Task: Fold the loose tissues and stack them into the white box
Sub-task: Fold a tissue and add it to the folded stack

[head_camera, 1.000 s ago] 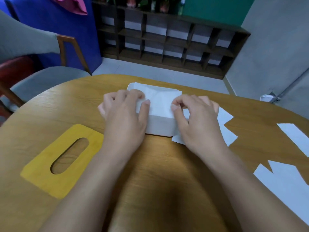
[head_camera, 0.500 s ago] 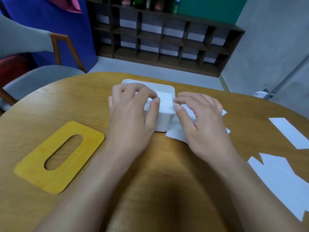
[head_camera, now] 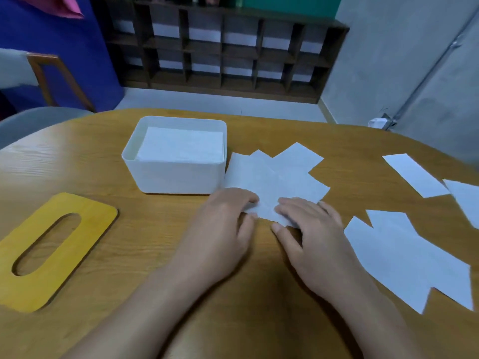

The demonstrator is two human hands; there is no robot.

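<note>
While both forearms reach in from the near edge, left hand [head_camera: 223,224] and right hand [head_camera: 308,229] sit on the near corner of the loose tissue pile [head_camera: 274,182], fingers curled over its edge and apparently pinching a sheet, probably to lift one for folding. Yellow slotted lid [head_camera: 51,250] lies aside at left, leaving the box open. More loose tissues [head_camera: 404,255] wait at right. Beyond the hands, white box [head_camera: 176,174] touches the pile and already holds folded tissues [head_camera: 178,145].
</note>
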